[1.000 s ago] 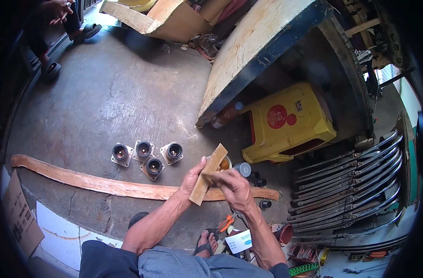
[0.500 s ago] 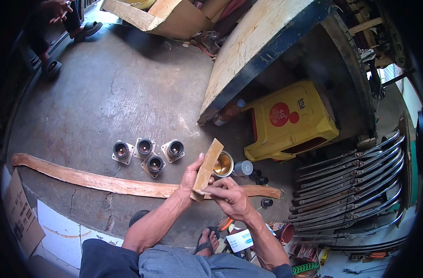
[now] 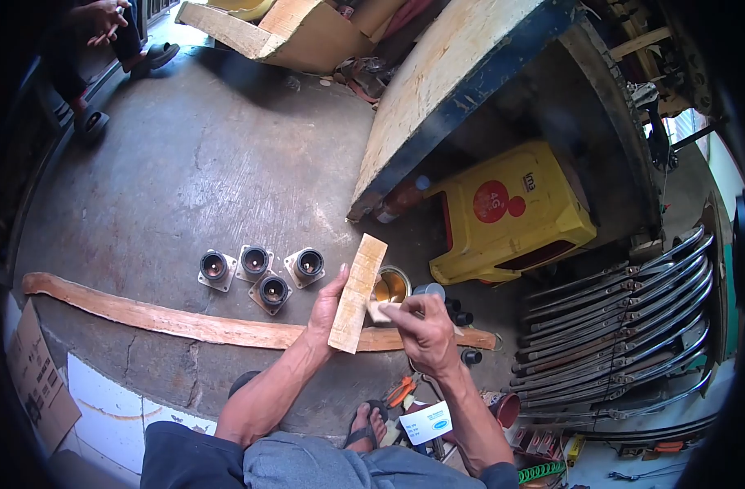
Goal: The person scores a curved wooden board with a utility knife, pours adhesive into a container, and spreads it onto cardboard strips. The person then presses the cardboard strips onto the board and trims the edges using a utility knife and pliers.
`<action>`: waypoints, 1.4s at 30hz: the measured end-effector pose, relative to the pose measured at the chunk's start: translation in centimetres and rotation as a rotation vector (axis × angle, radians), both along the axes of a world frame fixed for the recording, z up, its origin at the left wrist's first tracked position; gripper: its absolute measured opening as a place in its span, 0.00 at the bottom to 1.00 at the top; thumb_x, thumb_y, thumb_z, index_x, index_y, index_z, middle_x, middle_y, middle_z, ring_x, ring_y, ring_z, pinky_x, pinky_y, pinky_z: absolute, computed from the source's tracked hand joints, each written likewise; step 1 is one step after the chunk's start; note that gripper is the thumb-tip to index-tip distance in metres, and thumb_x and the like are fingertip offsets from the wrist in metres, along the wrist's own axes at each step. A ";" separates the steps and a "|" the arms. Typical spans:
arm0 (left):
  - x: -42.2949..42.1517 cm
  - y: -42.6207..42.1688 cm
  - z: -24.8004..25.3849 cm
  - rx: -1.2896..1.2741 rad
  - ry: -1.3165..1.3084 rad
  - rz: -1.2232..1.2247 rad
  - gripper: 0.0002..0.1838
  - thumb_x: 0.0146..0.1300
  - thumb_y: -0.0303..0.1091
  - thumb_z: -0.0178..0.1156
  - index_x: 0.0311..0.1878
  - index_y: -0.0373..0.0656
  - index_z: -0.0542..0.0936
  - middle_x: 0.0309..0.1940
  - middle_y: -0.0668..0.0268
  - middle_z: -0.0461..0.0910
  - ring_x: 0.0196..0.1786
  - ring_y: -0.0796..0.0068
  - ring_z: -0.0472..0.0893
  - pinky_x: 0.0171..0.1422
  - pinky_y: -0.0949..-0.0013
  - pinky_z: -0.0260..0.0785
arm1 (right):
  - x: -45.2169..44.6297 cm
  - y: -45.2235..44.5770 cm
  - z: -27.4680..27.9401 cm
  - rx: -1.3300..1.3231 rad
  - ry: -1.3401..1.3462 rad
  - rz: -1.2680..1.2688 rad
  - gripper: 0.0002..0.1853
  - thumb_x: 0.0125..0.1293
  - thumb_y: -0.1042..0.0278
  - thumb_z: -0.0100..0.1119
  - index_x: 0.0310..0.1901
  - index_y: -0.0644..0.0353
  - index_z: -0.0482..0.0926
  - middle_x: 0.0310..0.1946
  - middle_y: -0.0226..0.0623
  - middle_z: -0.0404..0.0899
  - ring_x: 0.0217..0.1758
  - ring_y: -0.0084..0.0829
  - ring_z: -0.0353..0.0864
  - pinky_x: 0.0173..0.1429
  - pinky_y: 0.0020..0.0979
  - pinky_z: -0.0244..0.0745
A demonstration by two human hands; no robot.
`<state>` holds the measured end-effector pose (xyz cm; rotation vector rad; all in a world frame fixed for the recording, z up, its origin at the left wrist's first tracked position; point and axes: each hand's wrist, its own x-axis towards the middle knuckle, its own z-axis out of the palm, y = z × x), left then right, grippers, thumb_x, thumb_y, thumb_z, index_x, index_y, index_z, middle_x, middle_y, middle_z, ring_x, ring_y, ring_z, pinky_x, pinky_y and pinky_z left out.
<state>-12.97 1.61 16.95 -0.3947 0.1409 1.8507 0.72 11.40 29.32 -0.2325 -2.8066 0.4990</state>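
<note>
The strip [image 3: 359, 295] is held above the band [image 3: 169, 318], over its right part, most of its length reaching past the band's far edge. The left hand [image 3: 327, 308] grasps it from the left side, thumb along the edge, the other fingers hidden behind. The right hand [image 3: 425, 326] is apart from it, just to the right, over the band, with wrist bent and knuckles up; thumb and forefinger pinch a small pale piece [image 3: 378, 312].

Half a second ago the right fingers were at the strip's lower end; now they have moved up and away, and the strip's broad face is turned more toward the camera.

The strip is flat, tan and oblong, with faint lines across its face. The band is long, brown and fibrous, slightly curved, with uneven edges. On the band's far side stand a round tin [image 3: 401, 282] with a golden inside, a grey cup [image 3: 431, 290] and four dark, hollow cylinders [image 3: 273, 291] on square metal flanges. On its near side lie orange-handled pliers [image 3: 401, 391] and a white card [image 3: 425, 423].
</note>
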 end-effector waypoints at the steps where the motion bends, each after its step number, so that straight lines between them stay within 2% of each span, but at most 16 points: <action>1: 0.1 -0.1 -0.2 0.052 0.060 0.007 0.28 0.79 0.55 0.55 0.64 0.37 0.77 0.45 0.58 0.85 0.38 0.64 0.85 0.41 0.62 0.83 | 0.1 0.2 -0.2 -0.006 -0.039 0.097 0.24 0.55 0.81 0.68 0.54 0.48 0.90 0.39 0.35 0.79 0.44 0.37 0.77 0.50 0.38 0.75; 4: -0.3 -0.2 -1.4 0.196 -0.026 -0.044 0.28 0.78 0.55 0.55 0.63 0.38 0.77 0.46 0.57 0.85 0.39 0.62 0.86 0.44 0.61 0.83 | 0.4 -0.7 -0.1 -0.061 -0.109 0.220 0.26 0.51 0.80 0.68 0.54 0.46 0.90 0.40 0.34 0.78 0.46 0.37 0.77 0.52 0.40 0.74; 6: -0.4 -0.6 -1.9 0.213 0.031 -0.087 0.28 0.78 0.55 0.55 0.64 0.38 0.77 0.47 0.56 0.83 0.41 0.63 0.84 0.47 0.61 0.81 | 0.6 -0.9 -0.2 0.046 0.042 0.069 0.27 0.50 0.83 0.67 0.52 0.46 0.91 0.39 0.32 0.78 0.44 0.36 0.75 0.51 0.36 0.74; 8: -0.1 -0.1 -1.6 0.263 -0.098 -0.073 0.28 0.77 0.55 0.57 0.64 0.38 0.77 0.47 0.54 0.82 0.42 0.64 0.82 0.49 0.61 0.79 | 1.2 -0.8 -0.1 0.078 -0.039 0.092 0.27 0.51 0.79 0.69 0.54 0.43 0.90 0.42 0.32 0.77 0.47 0.36 0.75 0.54 0.40 0.73; 14: -0.6 0.0 -0.8 0.180 -0.066 0.026 0.29 0.77 0.54 0.57 0.66 0.37 0.74 0.49 0.55 0.81 0.41 0.67 0.81 0.49 0.64 0.79 | 1.8 -2.1 -0.4 -0.179 -0.094 0.251 0.26 0.52 0.76 0.69 0.55 0.42 0.90 0.42 0.32 0.78 0.46 0.35 0.75 0.54 0.38 0.71; 16: -0.8 0.1 -1.1 0.184 -0.108 -0.013 0.28 0.78 0.54 0.56 0.66 0.38 0.74 0.50 0.55 0.81 0.41 0.67 0.81 0.49 0.64 0.79 | 1.9 -2.0 -0.6 0.022 0.076 0.019 0.25 0.50 0.79 0.71 0.51 0.43 0.92 0.39 0.29 0.77 0.43 0.32 0.75 0.51 0.35 0.72; 18: -0.7 0.2 -0.9 0.203 -0.107 0.027 0.28 0.78 0.53 0.56 0.66 0.38 0.74 0.50 0.55 0.81 0.42 0.67 0.82 0.49 0.64 0.80 | 1.9 -1.6 -0.2 0.025 -0.086 0.275 0.24 0.50 0.76 0.72 0.50 0.42 0.92 0.39 0.28 0.77 0.43 0.32 0.74 0.50 0.36 0.72; 20: -0.8 0.1 -0.5 0.160 -0.044 0.031 0.29 0.78 0.53 0.56 0.66 0.36 0.74 0.50 0.56 0.81 0.41 0.67 0.82 0.49 0.65 0.80 | 1.9 -2.7 0.4 -0.141 -0.068 0.307 0.23 0.51 0.76 0.72 0.50 0.42 0.92 0.39 0.29 0.78 0.43 0.32 0.75 0.49 0.36 0.72; 22: -0.7 0.2 -0.1 0.139 -0.055 0.043 0.28 0.78 0.53 0.56 0.61 0.34 0.77 0.47 0.55 0.80 0.40 0.64 0.81 0.49 0.62 0.76 | 1.4 -2.0 -0.1 -0.162 0.136 0.094 0.24 0.52 0.77 0.72 0.51 0.42 0.92 0.38 0.30 0.77 0.43 0.32 0.75 0.50 0.36 0.72; 24: -0.4 0.2 0.0 -0.003 -0.024 0.031 0.25 0.78 0.52 0.56 0.61 0.37 0.77 0.47 0.56 0.81 0.41 0.63 0.81 0.50 0.62 0.76 | 1.1 -1.0 0.5 0.071 0.043 0.116 0.25 0.50 0.79 0.70 0.51 0.42 0.92 0.37 0.30 0.76 0.42 0.32 0.75 0.50 0.35 0.72; 26: -0.3 0.1 -0.9 0.178 -0.022 0.033 0.23 0.79 0.51 0.54 0.65 0.44 0.75 0.49 0.56 0.82 0.47 0.61 0.83 0.53 0.52 0.77 | 1.1 -1.9 0.7 -0.029 -0.064 0.326 0.26 0.50 0.76 0.71 0.53 0.44 0.90 0.39 0.31 0.76 0.43 0.34 0.75 0.51 0.37 0.71; 30: -1.3 -0.9 0.2 0.005 0.115 0.074 0.24 0.81 0.49 0.51 0.72 0.47 0.72 0.56 0.58 0.81 0.58 0.62 0.81 0.59 0.50 0.75 | 1.6 -0.4 1.3 -0.105 0.031 0.162 0.25 0.49 0.78 0.70 0.51 0.45 0.92 0.36 0.30 0.76 0.41 0.32 0.76 0.49 0.36 0.72; 34: -2.2 -1.5 -0.8 -0.142 0.346 0.081 0.24 0.82 0.43 0.52 0.72 0.38 0.71 0.55 0.59 0.80 0.57 0.64 0.81 0.65 0.51 0.75 | 1.7 0.9 0.4 -0.112 0.107 0.024 0.25 0.50 0.82 0.67 0.50 0.49 0.93 0.37 0.32 0.78 0.40 0.32 0.75 0.46 0.33 0.73; 36: -2.1 -2.5 -0.6 -0.167 0.508 -0.013 0.24 0.79 0.36 0.56 0.72 0.35 0.70 0.48 0.63 0.82 0.48 0.73 0.85 0.57 0.65 0.81 | 0.9 1.0 1.0 -0.032 0.144 -0.079 0.27 0.51 0.86 0.67 0.53 0.49 0.91 0.37 0.32 0.79 0.41 0.32 0.76 0.47 0.34 0.74; 38: -1.4 -3.2 0.2 -0.187 0.581 -0.046 0.26 0.76 0.34 0.59 0.73 0.35 0.67 0.48 0.64 0.82 0.46 0.74 0.86 0.52 0.67 0.83 | 0.2 1.6 0.4 0.052 0.197 -0.108 0.28 0.52 0.86 0.67 0.54 0.49 0.91 0.37 0.31 0.79 0.42 0.33 0.76 0.46 0.34 0.74; 42: -0.9 -4.8 2.6 -0.148 0.663 -0.133 0.28 0.73 0.31 0.61 0.72 0.34 0.66 0.48 0.62 0.82 0.42 0.72 0.87 0.46 0.67 0.84 | -0.9 2.3 -1.0 0.223 0.219 0.024 0.29 0.52 0.76 0.72 0.58 0.42 0.89 0.44 0.32 0.76 0.48 0.37 0.75 0.55 0.40 0.73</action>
